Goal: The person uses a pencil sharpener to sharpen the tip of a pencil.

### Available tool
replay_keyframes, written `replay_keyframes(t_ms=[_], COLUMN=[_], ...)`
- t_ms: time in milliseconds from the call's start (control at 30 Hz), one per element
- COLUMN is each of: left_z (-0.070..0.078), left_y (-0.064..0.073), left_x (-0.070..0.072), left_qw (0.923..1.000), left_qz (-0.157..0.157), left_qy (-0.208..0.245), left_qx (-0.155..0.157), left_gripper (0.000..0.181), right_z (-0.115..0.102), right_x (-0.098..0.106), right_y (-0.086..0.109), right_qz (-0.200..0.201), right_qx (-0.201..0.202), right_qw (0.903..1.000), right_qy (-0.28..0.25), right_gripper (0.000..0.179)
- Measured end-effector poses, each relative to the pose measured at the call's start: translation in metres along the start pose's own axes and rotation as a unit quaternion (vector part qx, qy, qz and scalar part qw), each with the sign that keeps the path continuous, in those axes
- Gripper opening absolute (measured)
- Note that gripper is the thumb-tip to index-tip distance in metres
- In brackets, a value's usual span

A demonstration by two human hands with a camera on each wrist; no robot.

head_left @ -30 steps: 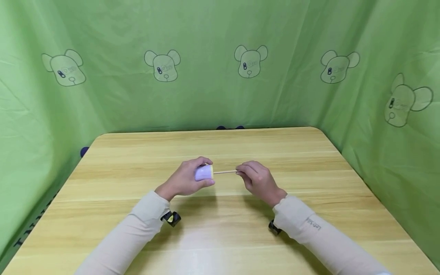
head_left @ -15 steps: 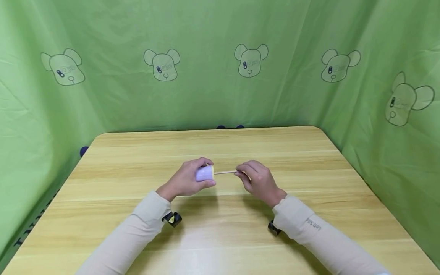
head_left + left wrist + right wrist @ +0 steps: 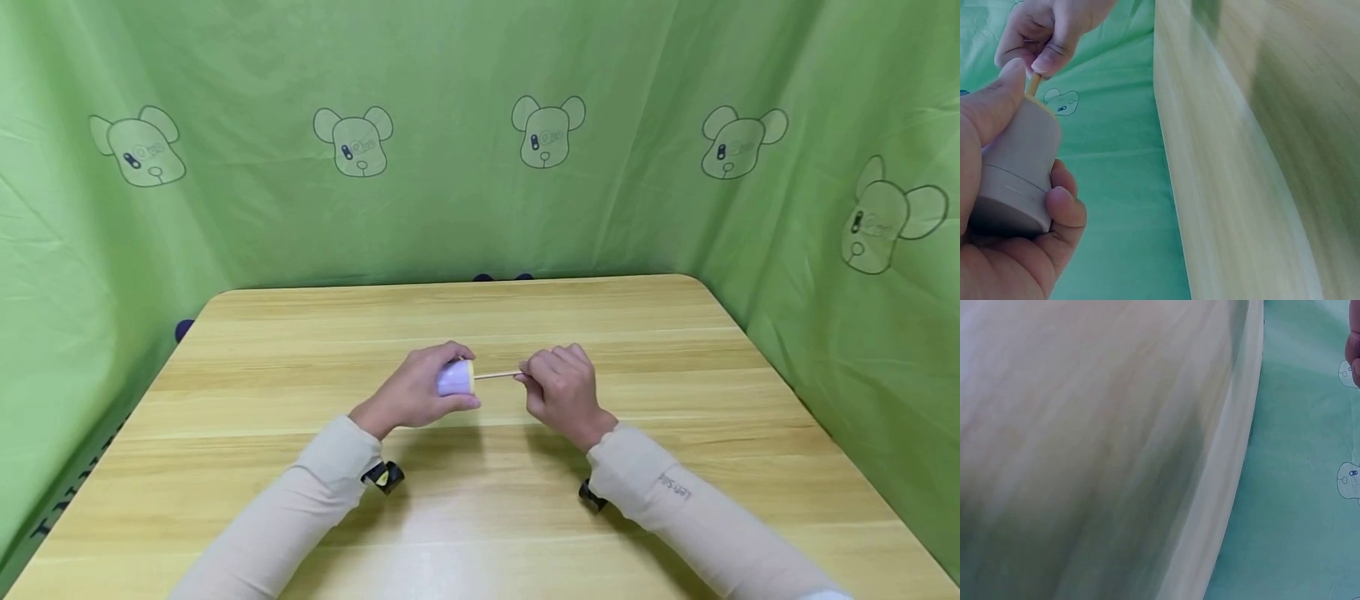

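Note:
My left hand (image 3: 412, 390) grips a small lavender pencil sharpener (image 3: 454, 378) with a yellow rim, held on its side above the table. From its yellow end a thin pencil (image 3: 497, 375) sticks out to the right. My right hand (image 3: 564, 390) pinches the pencil's far end between thumb and fingers; the other end is hidden in the sharpener. The left wrist view has the sharpener's body (image 3: 1019, 147) between thumb and curled fingers, with the pencil (image 3: 1034, 84) running into the right hand. Only a few fingertips (image 3: 1354, 350) show at the right wrist view's edge.
The wooden table (image 3: 480, 508) spreads beneath both hands, its rounded far edge close to a green curtain (image 3: 450, 217) printed with bear heads. A small black device (image 3: 384, 477) hangs at the left cuff, another (image 3: 591, 496) at the right.
My right hand has rolled on the pencil, its knuckles now turned further up. The left hand has drifted slightly right with the sharpener. The pencil stays in the sharpener.

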State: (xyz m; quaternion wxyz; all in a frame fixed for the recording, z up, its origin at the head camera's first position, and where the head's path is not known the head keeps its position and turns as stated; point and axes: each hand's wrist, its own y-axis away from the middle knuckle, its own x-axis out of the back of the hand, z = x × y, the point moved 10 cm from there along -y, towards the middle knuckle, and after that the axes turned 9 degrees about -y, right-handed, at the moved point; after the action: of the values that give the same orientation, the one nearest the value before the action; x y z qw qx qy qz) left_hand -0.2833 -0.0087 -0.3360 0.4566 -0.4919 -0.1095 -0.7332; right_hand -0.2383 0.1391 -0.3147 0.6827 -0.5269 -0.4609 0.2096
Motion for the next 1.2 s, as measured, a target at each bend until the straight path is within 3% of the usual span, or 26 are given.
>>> replay_keyframes(t_ms=[200, 400, 667, 800, 900, 1067, 1200], left_z=[-0.002, 0.001, 0.001, 0.002, 0.001, 0.0, 0.001], left_y=[0.004, 0.003, 0.002, 0.003, 0.004, 0.004, 0.004], left_x=[-0.001, 0.002, 0.001, 0.0, -0.001, -0.003, -0.004], left_qw=[0.9999, 0.9998, 0.9996, 0.9994, 0.9992, 0.999, 0.9985], left_qz=[-0.003, 0.016, 0.018, 0.02, 0.019, 0.012, 0.013], left_qy=[0.009, -0.003, -0.015, -0.02, -0.027, -0.039, -0.047], left_qx=[0.013, -0.011, -0.016, -0.021, -0.023, -0.02, -0.025], left_gripper=[0.055, 0.053, 0.053, 0.053, 0.053, 0.055, 0.055], right_z=[0.001, 0.004, 0.008, 0.013, 0.018, 0.028, 0.034], right_x=[-0.006, -0.007, -0.012, -0.017, -0.022, -0.032, -0.037], right_y=[-0.003, -0.008, -0.011, -0.01, -0.009, -0.006, -0.002], right_qz=[-0.041, -0.062, -0.104, -0.136, -0.175, -0.251, -0.29], right_qx=[-0.018, -0.032, -0.056, -0.09, -0.137, -0.225, -0.274], right_qw=[0.9987, 0.9974, 0.993, 0.9866, 0.9748, 0.9406, 0.9149], right_qy=[-0.026, -0.019, 0.0, -0.007, -0.02, -0.043, -0.064], right_gripper=[0.037, 0.04, 0.044, 0.034, 0.026, 0.025, 0.029])
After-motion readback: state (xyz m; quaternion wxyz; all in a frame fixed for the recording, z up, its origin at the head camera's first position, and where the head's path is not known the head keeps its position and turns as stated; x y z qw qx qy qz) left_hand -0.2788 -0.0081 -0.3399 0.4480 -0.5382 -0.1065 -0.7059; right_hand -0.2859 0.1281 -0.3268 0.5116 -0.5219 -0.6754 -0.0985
